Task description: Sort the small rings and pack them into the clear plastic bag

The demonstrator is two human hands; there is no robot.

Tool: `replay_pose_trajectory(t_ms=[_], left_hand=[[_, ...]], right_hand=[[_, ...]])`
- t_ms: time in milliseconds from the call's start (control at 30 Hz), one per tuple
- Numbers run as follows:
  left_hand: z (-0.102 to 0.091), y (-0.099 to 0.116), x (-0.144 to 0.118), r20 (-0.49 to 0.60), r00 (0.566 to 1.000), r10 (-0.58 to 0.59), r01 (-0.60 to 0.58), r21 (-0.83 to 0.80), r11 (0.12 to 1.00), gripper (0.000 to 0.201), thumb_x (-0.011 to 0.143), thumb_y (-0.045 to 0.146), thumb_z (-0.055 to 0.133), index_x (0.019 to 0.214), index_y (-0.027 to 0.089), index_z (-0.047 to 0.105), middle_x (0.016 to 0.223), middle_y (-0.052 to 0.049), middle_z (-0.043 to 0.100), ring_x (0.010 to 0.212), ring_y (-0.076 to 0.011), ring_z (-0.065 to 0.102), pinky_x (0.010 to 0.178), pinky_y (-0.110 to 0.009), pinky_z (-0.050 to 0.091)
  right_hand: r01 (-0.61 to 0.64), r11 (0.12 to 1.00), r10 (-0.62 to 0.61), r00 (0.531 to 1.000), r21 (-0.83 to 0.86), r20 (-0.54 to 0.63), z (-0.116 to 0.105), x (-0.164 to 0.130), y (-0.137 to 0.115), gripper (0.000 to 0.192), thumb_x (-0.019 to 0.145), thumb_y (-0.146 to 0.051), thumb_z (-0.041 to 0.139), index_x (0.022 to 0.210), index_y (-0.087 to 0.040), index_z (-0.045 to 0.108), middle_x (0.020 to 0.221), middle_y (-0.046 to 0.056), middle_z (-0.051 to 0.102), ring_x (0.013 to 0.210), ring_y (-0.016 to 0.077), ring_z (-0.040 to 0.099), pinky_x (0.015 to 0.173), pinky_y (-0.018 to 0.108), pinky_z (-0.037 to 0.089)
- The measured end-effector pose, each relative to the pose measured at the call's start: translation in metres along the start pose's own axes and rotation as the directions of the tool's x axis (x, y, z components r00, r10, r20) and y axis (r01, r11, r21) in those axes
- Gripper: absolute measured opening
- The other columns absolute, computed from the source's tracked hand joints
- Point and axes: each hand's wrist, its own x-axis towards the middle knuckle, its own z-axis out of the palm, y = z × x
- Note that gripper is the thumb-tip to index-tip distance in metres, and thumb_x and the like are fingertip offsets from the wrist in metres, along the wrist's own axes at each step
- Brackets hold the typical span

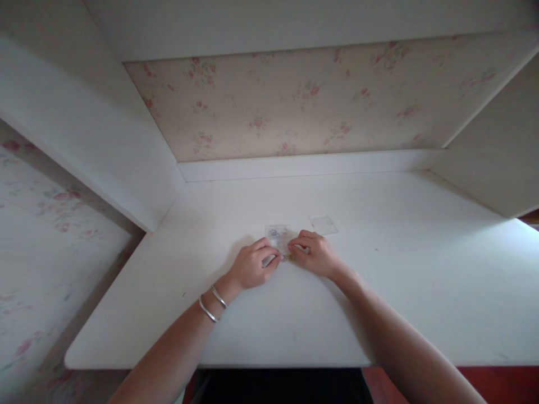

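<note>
**Both hands on a small clear packet at the middle of the counter**

A small clear plastic packet (278, 238) lies on the white counter (379, 280), with something small and dark inside that is too tiny to make out. The left hand (251, 265) pinches its near left edge, fingers (269, 258) closed on the plastic. The right hand (315, 253) meets it from the other side, fingers (295, 247) curled together on the packet's right edge. Two silver bangles (213, 302) circle the left wrist. Just beyond the right hand lies a flat clear square piece (323, 224), apart from the packet. Floral wallpaper (295, 101) backs the alcove.
</note>
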Motion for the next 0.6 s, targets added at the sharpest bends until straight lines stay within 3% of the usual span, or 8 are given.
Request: replay_pose_trajectory(t_ms=[167, 333, 467, 600], left_hand=[[0.003, -0.005, 0.007, -0.149, 0.987, -0.063, 0.056, -0.056, 0.997, 0.022, 0.089, 0.031, 0.049, 0.090, 0.018, 0.067, 0.080, -0.004, 0.058, 0.073, -0.0118, 0.055, 0.068, -0.023, 0.047], [0.009, -0.008, 0.022, -0.204, 0.974, -0.101, 0.098, -0.026, 0.995, 0.025, 0.091, 0.033, 0.047, 0.094, 0.020, 0.068, 0.081, -0.003, 0.059, 0.072, -0.0115, 0.054, 0.069, -0.023, 0.047], [0.011, -0.010, 0.041, -0.190, 0.975, -0.111, 0.122, 0.050, 0.991, 0.024, 0.090, 0.033, 0.049, 0.096, 0.021, 0.069, 0.081, -0.002, 0.058, 0.074, -0.0115, 0.054, 0.072, -0.023, 0.046], [0.016, -0.010, 0.057, -0.078, 0.988, -0.137, 0.148, 0.163, 0.976, 0.023, 0.090, 0.033, 0.048, 0.092, 0.024, 0.070, 0.082, -0.001, 0.057, 0.073, -0.0115, 0.055, 0.069, -0.023, 0.044]], right_hand=[[0.183, 0.978, -0.168, 0.975, -0.101, 0.142, -0.007, -0.004, -0.015, 0.022, 0.088, -0.029, 0.050, 0.083, -0.024, 0.072, 0.066, 0.000, 0.059, 0.063, 0.0107, 0.052, 0.066, 0.025, 0.036], [0.250, 0.957, -0.226, 0.961, -0.149, 0.159, -0.008, -0.006, -0.016, 0.021, 0.087, -0.027, 0.052, 0.082, -0.026, 0.072, 0.066, 0.000, 0.061, 0.062, 0.0110, 0.053, 0.066, 0.027, 0.034], [0.274, 0.945, -0.244, 0.955, -0.180, 0.169, -0.008, -0.006, -0.017, 0.020, 0.085, -0.025, 0.053, 0.083, -0.026, 0.072, 0.069, 0.000, 0.061, 0.064, 0.0112, 0.054, 0.066, 0.028, 0.032], [0.287, 0.925, -0.239, 0.949, -0.249, 0.208, -0.007, -0.007, -0.018, 0.020, 0.085, -0.025, 0.052, 0.082, -0.026, 0.071, 0.071, 0.000, 0.062, 0.066, 0.0120, 0.053, 0.067, 0.029, 0.030]])
